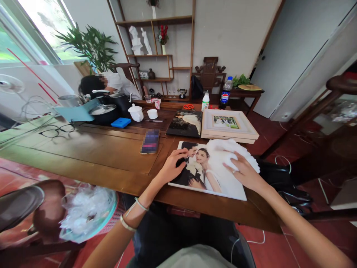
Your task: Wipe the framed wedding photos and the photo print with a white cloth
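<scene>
A large wedding print [220, 186] is seen lying flat at the near edge of the wooden table [111, 156], directly in front of the person. The left hand [173, 165] is laid on the print's left edge, fingers loose and bent, fingertips pressed down, nothing gripped. The right hand [244, 173] is set on a white cloth [223, 149] spread over the print's upper right corner, and a bunch of it is pinched under curled fingers.

Writing is scarce. A red-and-blue Pepsi label is made out on the dark bottle [225, 93] at the far side. The label on the small white bottle [205, 101] beside it cannot be read. The phone [150, 141] left of the print is shown with its screen blurred. Behind the print, a second print [185, 123] and a white framed photo [227, 124] are laid side by side. The large print's upper right corner is hidden by the cloth.
</scene>
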### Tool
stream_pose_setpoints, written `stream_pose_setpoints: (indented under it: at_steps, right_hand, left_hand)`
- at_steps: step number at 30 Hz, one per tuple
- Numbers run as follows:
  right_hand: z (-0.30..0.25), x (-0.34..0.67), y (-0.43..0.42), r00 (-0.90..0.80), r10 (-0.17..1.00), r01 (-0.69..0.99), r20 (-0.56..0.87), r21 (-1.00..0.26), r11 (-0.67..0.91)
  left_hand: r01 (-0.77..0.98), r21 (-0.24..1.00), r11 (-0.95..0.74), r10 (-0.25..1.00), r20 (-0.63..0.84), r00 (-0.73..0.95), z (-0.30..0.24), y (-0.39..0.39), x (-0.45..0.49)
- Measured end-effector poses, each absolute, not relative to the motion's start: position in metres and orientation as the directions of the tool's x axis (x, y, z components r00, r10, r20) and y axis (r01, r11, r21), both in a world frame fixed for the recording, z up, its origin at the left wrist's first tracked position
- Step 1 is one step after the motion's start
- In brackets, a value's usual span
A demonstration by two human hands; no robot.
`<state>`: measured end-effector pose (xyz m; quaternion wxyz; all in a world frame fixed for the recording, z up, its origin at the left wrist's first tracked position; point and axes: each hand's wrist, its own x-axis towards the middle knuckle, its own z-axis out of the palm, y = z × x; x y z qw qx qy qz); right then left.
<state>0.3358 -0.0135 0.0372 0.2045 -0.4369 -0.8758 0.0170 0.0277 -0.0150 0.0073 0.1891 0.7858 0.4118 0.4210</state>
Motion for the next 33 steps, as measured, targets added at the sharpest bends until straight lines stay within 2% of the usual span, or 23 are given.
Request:
stream_pose_setpoints:
  at_steps: [5,8,16,19,27,29,33]
  right_hand:
    - [0.038,0.327,-0.019,-0.573,0.725,0.731,0.382,-0.161,0.663]
    - [0.044,0.313,-0.032,-0.606,0.711,0.714,0.355,-0.151,0.684]
    - [0.056,0.278,-0.108,-0.773,0.590,0.532,0.233,-0.271,0.803]
    - [0.055,0.289,-0.099,-0.735,0.627,0.569,0.257,-0.269,0.777]
    - [0.045,0.332,-0.009,-0.515,0.748,0.771,0.418,-0.154,0.618]
    - [0.045,0.329,-0.015,-0.522,0.750,0.777,0.406,-0.138,0.615]
    - [0.047,0.306,-0.073,-0.642,0.704,0.702,0.302,-0.139,0.699]
  left_hand:
    - [0.493,0.656,-0.571,0.820,0.479,0.314,0.005,-0.013,0.031]
    - [0.493,0.663,-0.563,0.826,0.453,0.335,0.001,-0.012,0.031]
    - [0.520,0.649,-0.555,0.832,0.432,0.349,0.002,-0.012,0.029]
    - [0.513,0.658,-0.551,0.834,0.431,0.344,0.002,-0.013,0.029]
    - [0.501,0.663,-0.557,0.831,0.439,0.342,-0.001,-0.012,0.028]
    - [0.496,0.662,-0.561,0.828,0.445,0.342,-0.002,-0.012,0.028]
    - [0.504,0.663,-0.554,0.832,0.435,0.344,-0.001,-0.012,0.028]
